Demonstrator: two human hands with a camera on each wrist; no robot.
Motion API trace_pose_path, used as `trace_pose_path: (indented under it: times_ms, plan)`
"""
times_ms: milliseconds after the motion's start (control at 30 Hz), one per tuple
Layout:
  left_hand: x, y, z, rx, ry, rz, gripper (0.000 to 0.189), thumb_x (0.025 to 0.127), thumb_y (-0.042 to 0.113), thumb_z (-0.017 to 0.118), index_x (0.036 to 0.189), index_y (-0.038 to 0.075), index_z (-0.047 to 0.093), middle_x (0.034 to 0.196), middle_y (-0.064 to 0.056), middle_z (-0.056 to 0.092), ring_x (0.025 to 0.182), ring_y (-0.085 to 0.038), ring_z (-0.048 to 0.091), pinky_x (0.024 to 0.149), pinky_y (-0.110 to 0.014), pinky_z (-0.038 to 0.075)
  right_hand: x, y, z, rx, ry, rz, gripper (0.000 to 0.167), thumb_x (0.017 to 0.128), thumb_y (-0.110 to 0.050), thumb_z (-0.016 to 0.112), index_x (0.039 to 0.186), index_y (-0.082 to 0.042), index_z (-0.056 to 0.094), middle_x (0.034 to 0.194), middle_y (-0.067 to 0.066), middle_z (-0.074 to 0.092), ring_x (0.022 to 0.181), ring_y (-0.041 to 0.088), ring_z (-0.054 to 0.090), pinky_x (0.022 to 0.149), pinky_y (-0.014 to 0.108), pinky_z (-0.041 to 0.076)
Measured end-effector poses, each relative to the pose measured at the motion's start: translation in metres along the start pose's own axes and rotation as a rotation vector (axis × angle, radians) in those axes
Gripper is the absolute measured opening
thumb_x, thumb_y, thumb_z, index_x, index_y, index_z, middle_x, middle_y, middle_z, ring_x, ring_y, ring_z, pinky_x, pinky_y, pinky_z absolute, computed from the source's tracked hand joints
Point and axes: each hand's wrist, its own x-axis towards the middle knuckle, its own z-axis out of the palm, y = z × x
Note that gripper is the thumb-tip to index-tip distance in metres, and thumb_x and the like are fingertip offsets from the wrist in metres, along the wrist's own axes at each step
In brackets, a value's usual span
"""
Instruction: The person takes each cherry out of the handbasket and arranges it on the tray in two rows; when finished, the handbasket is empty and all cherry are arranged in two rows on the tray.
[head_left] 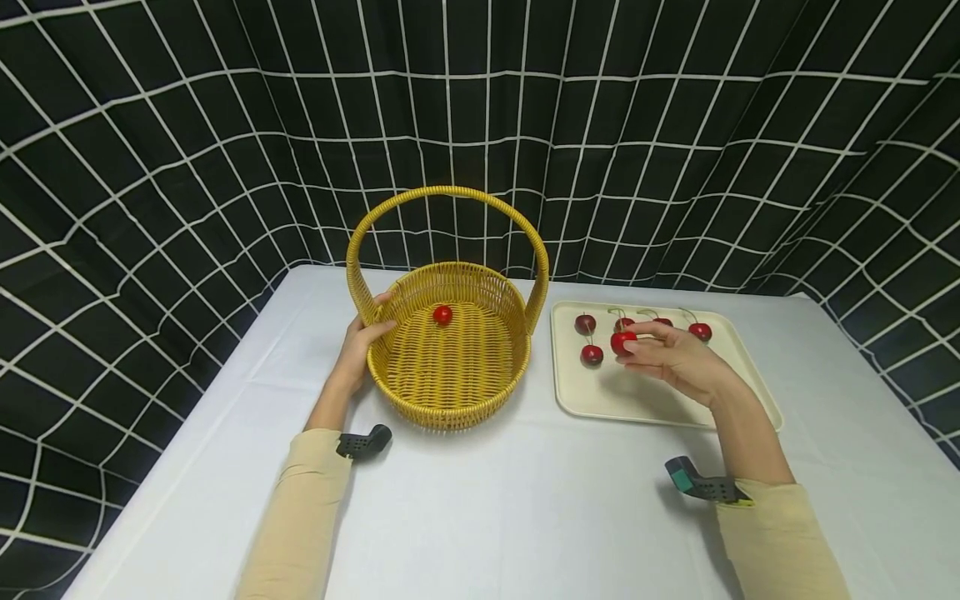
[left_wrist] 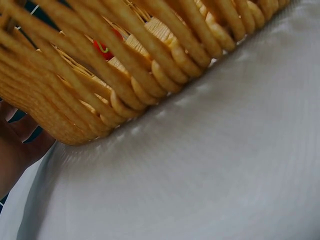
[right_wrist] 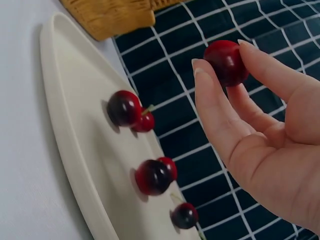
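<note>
A yellow wicker basket (head_left: pixel 450 410) with a tall arched handle stands on the table, and one red cherry (head_left: pixel 442 315) lies inside it. My left hand (head_left: pixel 362 342) grips the basket's left side where the handle meets the rim; in the left wrist view the woven wall hides most of that hand. Over the cream tray (head_left: pixel 645 408), my right hand (head_left: pixel 686 362) pinches a cherry (right_wrist: pixel 226 63) between thumb and fingers, raised off the surface. Several dark red cherries, such as the near-left cherry (head_left: pixel 592 355) and the far-right cherry (head_left: pixel 701 332), lie on the tray, some with stems showing.
A white cloth (head_left: pixel 480 508) covers the table under the basket and tray. Behind and at both sides hangs a black curtain (head_left: pixel 465 108) with a white grid. The basket's handle rises high above its rim.
</note>
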Motion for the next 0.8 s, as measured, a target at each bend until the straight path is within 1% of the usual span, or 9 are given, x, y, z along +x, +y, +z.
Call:
trace_pose_path:
  times_ms: [167, 333, 467, 667, 800]
  plan:
    - [0.001, 0.0, 0.001, -0.009, -0.01, 0.009, 0.054, 0.095, 0.009, 0.049, 0.147, 0.01, 0.036, 0.152, -0.004, 0.03, 0.137, -0.02, 0.027, 0.112, -0.034, 0.017, -0.002, 0.001, -0.012, -0.014, 0.036, 0.02, 0.019, 0.094, -0.004, 0.058, 0.112, -0.009, 0.054, 0.101, 0.006, 0.065, 0.092, 0.024, 0.068, 0.082, 0.029, 0.052]
    - [0.002, -0.001, 0.002, -0.012, -0.011, 0.008, 0.053, 0.094, 0.009, 0.05, 0.146, 0.01, 0.038, 0.151, -0.005, 0.033, 0.136, -0.02, 0.03, 0.111, -0.033, 0.019, -0.005, 0.004, -0.024, -0.028, 0.054, 0.035, 0.023, 0.095, -0.007, 0.058, 0.116, -0.008, 0.049, 0.099, 0.002, 0.066, 0.092, 0.021, 0.068, 0.081, 0.027, 0.052]
    - [0.002, -0.001, 0.002, -0.008, -0.011, 0.004, 0.053, 0.094, 0.009, 0.05, 0.146, 0.012, 0.038, 0.15, -0.005, 0.033, 0.135, -0.021, 0.031, 0.111, -0.035, 0.019, -0.006, 0.006, -0.033, 0.002, 0.055, 0.035, 0.027, 0.095, -0.005, 0.057, 0.118, -0.004, 0.043, 0.1, 0.0, 0.064, 0.09, 0.019, 0.068, 0.08, 0.027, 0.052]
    - [-0.001, 0.001, 0.001, -0.003, -0.009, 0.0, 0.054, 0.094, 0.011, 0.05, 0.147, 0.012, 0.037, 0.15, -0.008, 0.033, 0.134, -0.024, 0.031, 0.111, -0.038, 0.02, -0.006, 0.012, -0.044, 0.014, 0.059, 0.033, 0.032, 0.095, -0.001, 0.054, 0.122, 0.002, 0.036, 0.097, 0.001, 0.067, 0.088, 0.019, 0.069, 0.078, 0.028, 0.053]
    - [-0.002, 0.001, 0.001, 0.0, -0.007, -0.006, 0.055, 0.094, 0.012, 0.05, 0.147, 0.013, 0.036, 0.15, -0.008, 0.032, 0.134, -0.025, 0.032, 0.111, -0.038, 0.021, -0.005, 0.015, -0.049, 0.02, 0.086, 0.06, 0.036, 0.095, -0.003, 0.056, 0.123, 0.005, 0.034, 0.096, 0.003, 0.065, 0.088, 0.02, 0.069, 0.079, 0.03, 0.053]
